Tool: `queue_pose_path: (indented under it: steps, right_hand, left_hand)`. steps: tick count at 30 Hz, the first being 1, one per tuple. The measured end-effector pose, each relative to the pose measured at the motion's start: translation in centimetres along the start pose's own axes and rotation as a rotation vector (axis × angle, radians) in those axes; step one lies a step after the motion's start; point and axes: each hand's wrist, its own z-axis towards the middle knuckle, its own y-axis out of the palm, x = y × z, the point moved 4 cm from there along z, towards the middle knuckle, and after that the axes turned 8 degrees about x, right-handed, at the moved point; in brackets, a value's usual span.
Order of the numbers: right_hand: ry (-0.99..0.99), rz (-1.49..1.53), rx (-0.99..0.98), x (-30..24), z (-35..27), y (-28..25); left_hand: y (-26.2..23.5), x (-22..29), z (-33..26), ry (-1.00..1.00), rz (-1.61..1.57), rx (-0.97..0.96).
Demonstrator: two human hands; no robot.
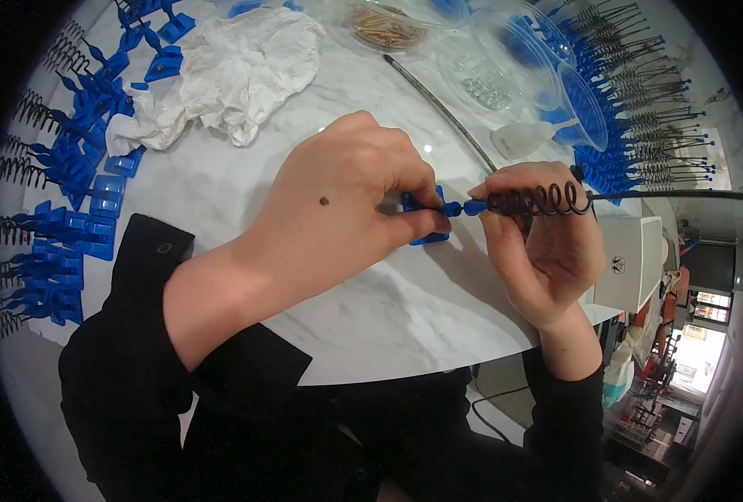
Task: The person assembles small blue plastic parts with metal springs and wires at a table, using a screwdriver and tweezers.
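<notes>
Left hand (346, 180) clamped on a blue plastic piece (452, 209), right hand (551, 251) pinching-tight on a black coil spring (547, 201).

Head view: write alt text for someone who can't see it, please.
The left hand pinches a blue plastic part and the right hand a dark coil spring in line with it, above a white marbled table. Crumpled white paper and a slim dark rod lie beyond, and blue parts with coils crowd the table's left side.
</notes>
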Motion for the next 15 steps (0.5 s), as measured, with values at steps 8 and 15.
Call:
queue_pose_path:
  steps: [8, 15]
  right_hand:
    - [0.001, -0.002, -0.012, -0.12, 0.08, 0.02]
    - [-0.014, 0.01, 0.001, -0.03, 0.23, 0.06]
  left_hand:
    - [0.0, -0.04, -0.14, -0.002, -0.017, 0.015]
    - [-0.1, -0.04, -0.02, 0.001, -0.007, 0.005]
